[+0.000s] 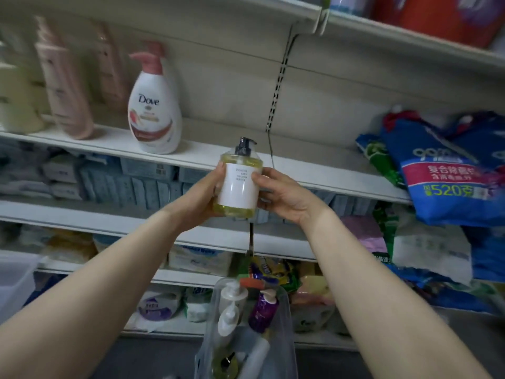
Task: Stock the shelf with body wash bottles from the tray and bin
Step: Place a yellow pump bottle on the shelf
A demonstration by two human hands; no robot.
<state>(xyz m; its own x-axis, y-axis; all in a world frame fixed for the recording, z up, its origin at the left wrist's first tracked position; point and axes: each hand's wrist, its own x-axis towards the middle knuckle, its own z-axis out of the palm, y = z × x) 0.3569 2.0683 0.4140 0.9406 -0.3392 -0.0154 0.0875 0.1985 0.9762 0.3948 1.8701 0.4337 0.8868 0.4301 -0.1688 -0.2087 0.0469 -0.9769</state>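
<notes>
From the head view, both arms are stretched up and forward, and between them a clear bottle [238,184] of yellow-green liquid, black pump on top and white label facing us, is held upright just in front of the shelf [207,155] edge. The left hand [203,196] cups the bottle's left side and base, its grip wrapped round the body with the thumb on the label's edge. The right hand [276,192] mirrors it, its grip clasping the right side with the thumb pressed against the label. Two hands on one bottle looks like a steadying hold, keeping the pump vertical and the label forward so it lands facing out.

On that shelf a white Dove bottle [154,108] with a pink pump stands upright, and further left sit pink bottles [67,86], blurred. To the right of the Dove bottle the shelf is bare as far as the blue bags [448,173] leaning at the far right, and that gap seems the likely landing spot.

Down below, between the forearms, a clear bin [284,335] holds more stock: white pump bottles [231,307] and a purple bottle [263,314], lying at angles. So plenty remains to go up; I'd call the job well short of finished.
</notes>
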